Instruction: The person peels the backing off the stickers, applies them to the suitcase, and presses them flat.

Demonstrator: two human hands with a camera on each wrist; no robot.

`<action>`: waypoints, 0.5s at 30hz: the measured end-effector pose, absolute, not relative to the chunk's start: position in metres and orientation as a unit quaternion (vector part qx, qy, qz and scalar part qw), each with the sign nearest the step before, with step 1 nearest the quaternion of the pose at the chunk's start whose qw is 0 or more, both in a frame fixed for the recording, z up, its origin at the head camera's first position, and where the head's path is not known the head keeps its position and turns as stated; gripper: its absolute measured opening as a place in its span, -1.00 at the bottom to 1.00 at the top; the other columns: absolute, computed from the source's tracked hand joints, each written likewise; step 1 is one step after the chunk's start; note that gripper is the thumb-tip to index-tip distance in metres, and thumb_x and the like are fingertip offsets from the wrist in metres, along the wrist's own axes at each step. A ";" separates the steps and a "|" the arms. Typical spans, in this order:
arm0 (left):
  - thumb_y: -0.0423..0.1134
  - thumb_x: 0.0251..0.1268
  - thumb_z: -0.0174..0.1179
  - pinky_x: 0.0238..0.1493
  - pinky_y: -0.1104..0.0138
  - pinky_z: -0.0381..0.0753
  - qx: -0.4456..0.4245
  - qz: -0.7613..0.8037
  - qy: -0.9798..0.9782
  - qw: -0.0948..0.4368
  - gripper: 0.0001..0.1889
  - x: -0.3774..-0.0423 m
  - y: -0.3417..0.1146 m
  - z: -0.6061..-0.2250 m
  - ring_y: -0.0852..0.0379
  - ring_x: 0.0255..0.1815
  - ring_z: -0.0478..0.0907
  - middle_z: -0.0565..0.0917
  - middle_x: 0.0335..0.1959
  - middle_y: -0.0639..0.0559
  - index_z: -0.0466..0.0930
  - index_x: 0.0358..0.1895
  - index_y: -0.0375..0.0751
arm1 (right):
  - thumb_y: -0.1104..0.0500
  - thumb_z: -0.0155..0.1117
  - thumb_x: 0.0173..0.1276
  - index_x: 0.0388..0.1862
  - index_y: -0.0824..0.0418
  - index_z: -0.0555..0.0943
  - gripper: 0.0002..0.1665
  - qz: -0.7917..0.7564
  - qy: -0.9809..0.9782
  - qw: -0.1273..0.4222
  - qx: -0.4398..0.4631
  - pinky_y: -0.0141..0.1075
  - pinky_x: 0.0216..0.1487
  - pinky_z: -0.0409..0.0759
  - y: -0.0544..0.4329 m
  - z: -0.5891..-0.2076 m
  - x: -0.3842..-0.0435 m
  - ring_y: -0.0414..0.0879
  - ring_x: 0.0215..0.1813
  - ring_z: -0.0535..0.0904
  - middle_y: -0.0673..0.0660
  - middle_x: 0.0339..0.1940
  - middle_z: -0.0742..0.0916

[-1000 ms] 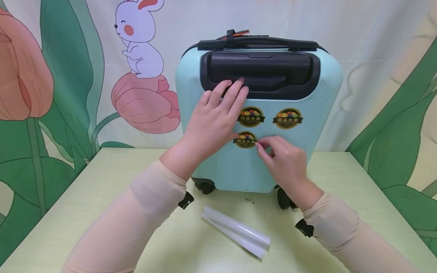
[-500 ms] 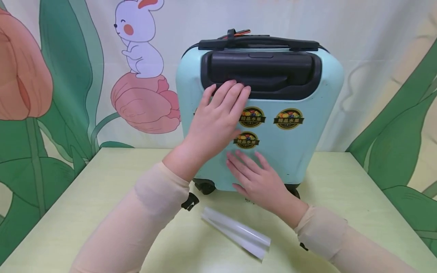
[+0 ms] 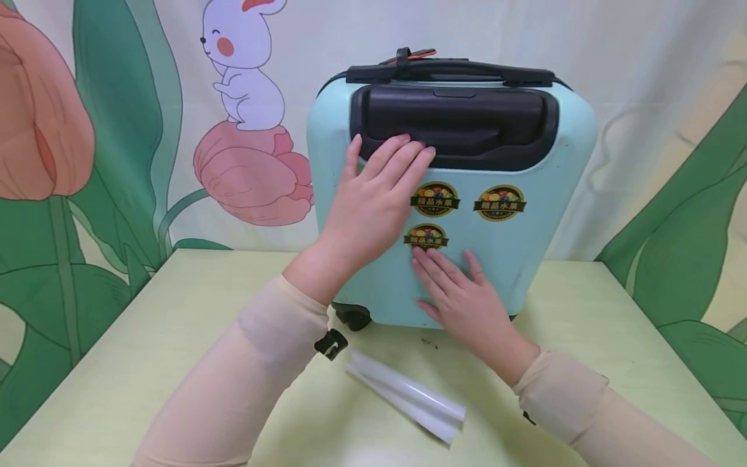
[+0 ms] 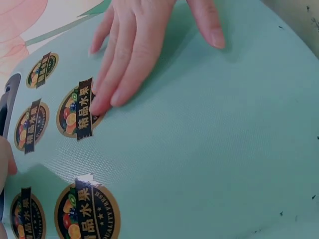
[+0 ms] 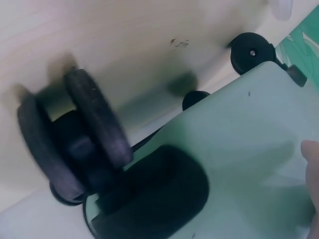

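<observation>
A mint-green suitcase [image 3: 373, 285] stands upright with round fruit stickers on its face. My left hand [image 3: 370, 207] lies on its upper left, fingers straight and fingertips over the black handle recess [image 3: 455, 123]. With fingers extended, my right hand [image 3: 467, 298] touches the bottom edge of the lower sticker [image 3: 426, 235]. In the left wrist view, the right fingertips [image 4: 117, 97] press on that sticker [image 4: 72, 117], and two more stickers, [image 4: 87, 211] among them, sit at the bottom. Part of the left hand [image 4: 4, 159] shows at the left edge. The right wrist view catches the right thumb [image 5: 310, 149].
Two stickers, the middle one [image 3: 434, 198] and the right one [image 3: 499, 203], sit above in a row. A curled white sheet [image 3: 405, 399] lies on the pale table [image 3: 204, 324] in front. Black wheels [image 5: 94, 134] hold the suitcase up. A printed curtain [image 3: 327, 39] hangs behind.
My right hand has let go of the lower sticker's right edge, straightened its fingers, dropped below it, then slid up onto its lower edge. My left hand stays on the suitcase.
</observation>
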State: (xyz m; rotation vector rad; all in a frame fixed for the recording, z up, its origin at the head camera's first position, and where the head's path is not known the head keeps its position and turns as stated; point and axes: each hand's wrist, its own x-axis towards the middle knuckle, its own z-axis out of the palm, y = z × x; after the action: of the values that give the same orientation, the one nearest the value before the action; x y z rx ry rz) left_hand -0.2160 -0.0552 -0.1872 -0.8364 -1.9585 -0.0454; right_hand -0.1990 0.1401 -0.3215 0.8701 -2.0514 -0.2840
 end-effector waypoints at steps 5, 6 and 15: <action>-0.26 0.19 0.02 0.32 -0.16 -0.26 -0.350 -0.033 -0.803 0.481 -0.47 -0.217 -0.056 -0.189 0.03 0.33 0.18 0.42 0.22 -0.04 0.36 0.29 -0.15 | -0.17 -0.32 0.51 0.38 0.23 0.29 -0.32 -0.117 -0.817 0.450 0.340 0.11 0.32 0.09 0.152 -0.322 -0.194 -0.09 0.41 0.18 0.05 0.43 0.29; -0.23 0.20 0.03 0.31 -0.17 -0.27 -0.351 -0.034 -0.802 0.482 -0.47 -0.217 -0.056 -0.190 0.03 0.33 0.17 0.42 0.22 -0.04 0.36 0.30 -0.15 | -0.17 -0.32 0.51 0.38 0.24 0.29 -0.32 -0.115 -0.817 0.453 0.338 0.11 0.31 0.09 0.154 -0.322 -0.193 -0.09 0.41 0.18 0.06 0.43 0.30; -0.21 0.27 -0.02 0.33 -0.14 -0.27 -0.346 -0.027 -0.800 0.489 -0.51 -0.215 -0.053 -0.191 0.02 0.32 0.17 0.42 0.21 -0.04 0.36 0.29 -0.14 | -0.18 -0.42 0.51 0.33 0.32 0.33 -0.27 -0.096 -0.827 0.461 0.308 0.14 0.29 0.12 0.169 -0.326 -0.184 -0.01 0.39 0.23 0.16 0.39 0.35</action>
State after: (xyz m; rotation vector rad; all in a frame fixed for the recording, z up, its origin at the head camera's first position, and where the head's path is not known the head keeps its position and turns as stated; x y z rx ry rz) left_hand -0.2155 -0.0529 -0.1908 -0.8412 -1.9439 -0.0651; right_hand -0.1840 0.1694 -0.3261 0.7566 -2.0333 -0.2365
